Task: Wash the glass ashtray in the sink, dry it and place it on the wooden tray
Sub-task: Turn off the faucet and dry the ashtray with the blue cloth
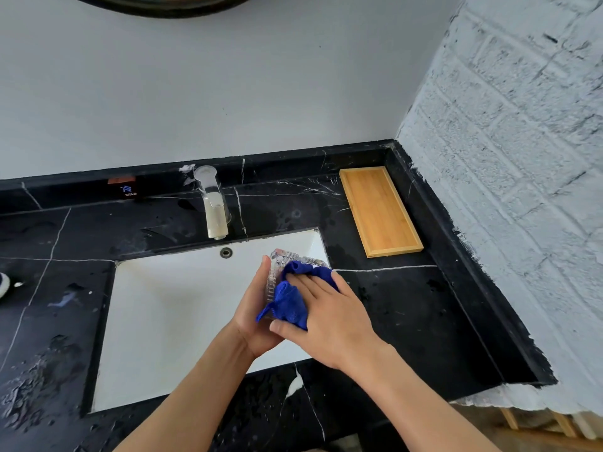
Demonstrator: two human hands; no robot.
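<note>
We judge the drying step under way. Our left hand cups the glass ashtray from beneath, fingers curled round its edge, above the right end of the sink. Our right hand presses a blue cloth into it, fingers nearly flat, thumb pinning the fold. Faucet shows no running water — washing looks finished. Left to do: setting it on the wooden tray, which lies bare on the countertop. Count — one ashtray, one cloth, one tray, one faucet.
</note>
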